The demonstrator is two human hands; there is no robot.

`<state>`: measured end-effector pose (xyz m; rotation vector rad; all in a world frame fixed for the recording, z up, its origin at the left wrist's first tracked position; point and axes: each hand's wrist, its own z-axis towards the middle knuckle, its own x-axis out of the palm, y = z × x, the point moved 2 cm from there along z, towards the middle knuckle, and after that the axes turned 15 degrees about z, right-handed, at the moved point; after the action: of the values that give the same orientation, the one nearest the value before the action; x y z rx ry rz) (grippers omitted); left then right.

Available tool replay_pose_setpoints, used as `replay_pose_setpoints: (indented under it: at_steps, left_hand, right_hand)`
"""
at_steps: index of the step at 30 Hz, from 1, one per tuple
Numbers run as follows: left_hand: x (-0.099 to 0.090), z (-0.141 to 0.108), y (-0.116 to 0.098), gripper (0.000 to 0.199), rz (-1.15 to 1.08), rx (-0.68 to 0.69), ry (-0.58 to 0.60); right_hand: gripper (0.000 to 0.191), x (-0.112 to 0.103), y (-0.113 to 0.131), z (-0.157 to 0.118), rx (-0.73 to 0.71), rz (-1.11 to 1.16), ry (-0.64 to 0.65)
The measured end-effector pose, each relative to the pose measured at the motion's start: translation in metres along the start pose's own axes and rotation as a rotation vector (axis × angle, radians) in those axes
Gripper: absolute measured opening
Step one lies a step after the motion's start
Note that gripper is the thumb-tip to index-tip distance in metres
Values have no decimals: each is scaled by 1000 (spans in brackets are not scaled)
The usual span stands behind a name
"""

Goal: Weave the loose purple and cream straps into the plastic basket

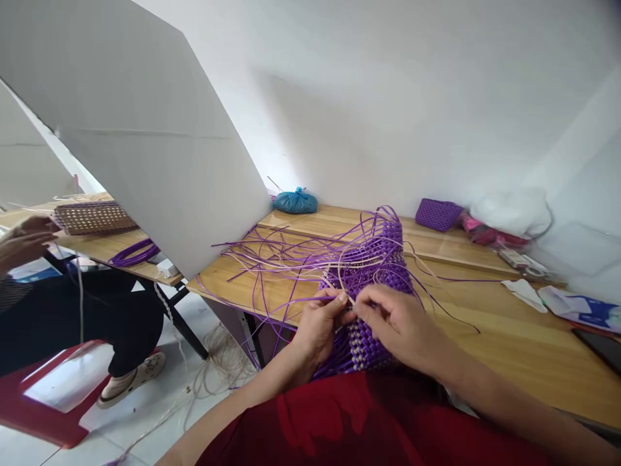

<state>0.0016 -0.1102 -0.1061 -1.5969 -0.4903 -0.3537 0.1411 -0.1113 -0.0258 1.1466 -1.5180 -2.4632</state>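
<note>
A partly woven purple basket [394, 255] with pale beads of weave lies between the table edge and my lap. Many loose purple and cream strips [286, 259] fan out from it to the left across the table. My left hand [320, 323] is closed, thumb and forefinger pinching a cream strip at the weave. Close beside it, my right hand [392, 320] is also closed, its fingertips pinched on a pale strip. The fingertips of both hands nearly meet over the basket. Part of the weave is hidden beneath my hands.
On the wooden table [466, 317] are a blue bag [295, 201], a finished-looking purple woven piece [438, 214], a white plastic bag [509, 210], papers and a dark phone [599, 348]. A grey partition [160, 129] stands left; beyond it a co-worker's hand [26, 239] touches a brown basket [94, 218].
</note>
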Motion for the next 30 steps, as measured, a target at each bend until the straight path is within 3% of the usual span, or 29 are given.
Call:
replay_pose_setpoints:
  at_steps: [4, 8, 10, 13, 16, 19, 21, 24, 26, 29, 30]
  left_hand:
    - [1, -1, -7, 29, 24, 18, -1]
    - [2, -4, -10, 27, 55, 42, -9]
    - [1, -5, -9, 28, 60, 39, -23]
    - [1, -4, -8, 30, 58, 21, -57]
    - [1, -2, -7, 31, 48, 1, -100]
    - [0, 2, -7, 31, 53, 3, -96]
    - [-1, 3, -6, 31, 51, -1, -61]
    - [-2, 2, -8, 40, 62, 39, 11]
    - [-1, -1, -11, 52, 82, 91, 39]
    - [3, -4, -17, 64, 105, 170, 58]
    - [4, -5, -19, 64, 106, 190, 56]
  right_hand:
    - [27, -20, 6, 34, -63, -43, -87]
    - [31, -13, 1, 60, -10, -68, 92]
    - [26, -9, 1, 69, -39, -121, 106]
    - [29, -23, 1, 92, -72, -215, -92]
    - [22, -59, -8, 125, 14, -256, -471]
    - [21, -84, -19, 149, 80, -328, -575]
    - [26, -88, -19, 153, 73, -402, -496]
    - [36, -76, -7, 139, 9, -570, -315]
    - [36, -57, 6, 121, -96, -615, -160]
    - [14, -21, 22, 92, -270, -453, 189]
    - [15, -11, 25, 84, -306, -400, 280]
